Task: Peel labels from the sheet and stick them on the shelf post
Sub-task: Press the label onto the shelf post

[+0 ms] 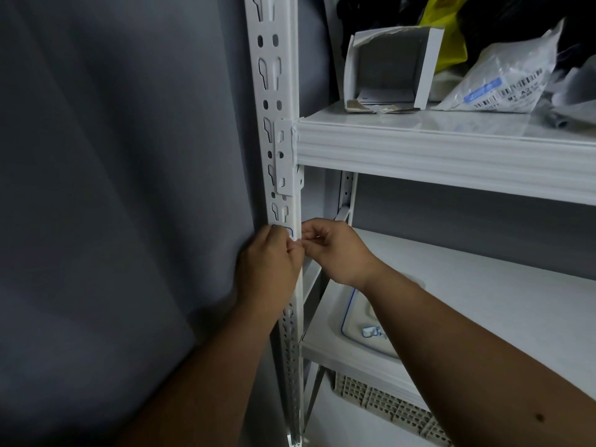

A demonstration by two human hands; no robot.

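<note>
Both hands meet at the white post [280,91] just below the shelf [451,146] bracket — the left hand [267,266] curls against the post's front, the right hand [335,250] pinches something small at its near edge. A blue-edged label [288,231] shows on the post just above the left fingers [292,248]. The sheet [358,321] lies on the lower shelf, right of the post — whether the left fingers grasp anything I cannot tell.

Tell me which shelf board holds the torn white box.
The upper shelf board, above both hands; the torn white box sits on it beside a plastic mailer bag. The lower board carries neither.
</note>
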